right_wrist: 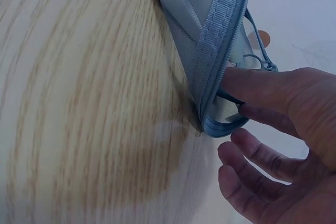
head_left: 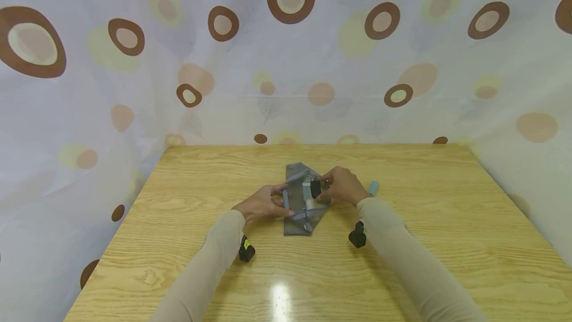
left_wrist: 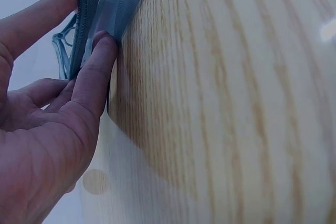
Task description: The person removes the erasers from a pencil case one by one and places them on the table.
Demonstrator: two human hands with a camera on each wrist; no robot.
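A grey-blue mesh zipper pouch (head_left: 295,197) lies on the table between both hands, its zippered mouth spread apart. My left hand (head_left: 261,203) grips the pouch's left edge; in the left wrist view its fingers hold the mesh and zipper tape (left_wrist: 86,11). Thumb and forefinger of my right hand (head_left: 346,186) reach into the mouth and pinch a small black block-like object (head_left: 315,189). In the right wrist view the zipper edge (right_wrist: 223,40) partly hides those fingertips, while the other fingers stay outside. A white and pale-blue item (head_left: 308,194) shows inside the pouch, beside the black object.
A small light-blue flat piece (head_left: 373,188) rests on the wooden table (head_left: 201,173) by the right wrist. Black wrist devices (head_left: 246,250) hang under the sleeves. A patterned curtain (head_left: 286,118) hangs behind the table and along its sides.
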